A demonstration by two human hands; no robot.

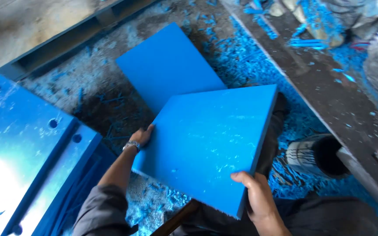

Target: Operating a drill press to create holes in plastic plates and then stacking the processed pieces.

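Nearest to the camera, the right hand (259, 199) grasps the near edge of a thick, square slab of bright blue plastic (208, 142), with the thumb lying on the top face and the fingers hidden below. The left hand (141, 136), which wears a metal wristwatch (131, 145), presses against the left edge of this same slab; its fingers are partly hidden, but it clearly grips the slab. So both hands hold the slab, lifted and tilted above the person's lap and knees.

Just beyond the held slab, partly covered by its far corner, a second flat blue plastic slab (167, 65) lies on the ground. I count two such plain slabs. To the left of the held slab there is a stack of large blue plastic plates with round drilled holes (22, 144); at least two layers can be seen, with about six holes in view.

To the right of the held slab, one striped shoe (313, 155) stands among many blue plastic shavings (237, 57) that cover the floor. Further right runs a dark, dusty beam (329, 91).

As a judgement: the held slab has a rough, fuzzy near edge, so trimming seems not finished, while the drilled plates look already worked.
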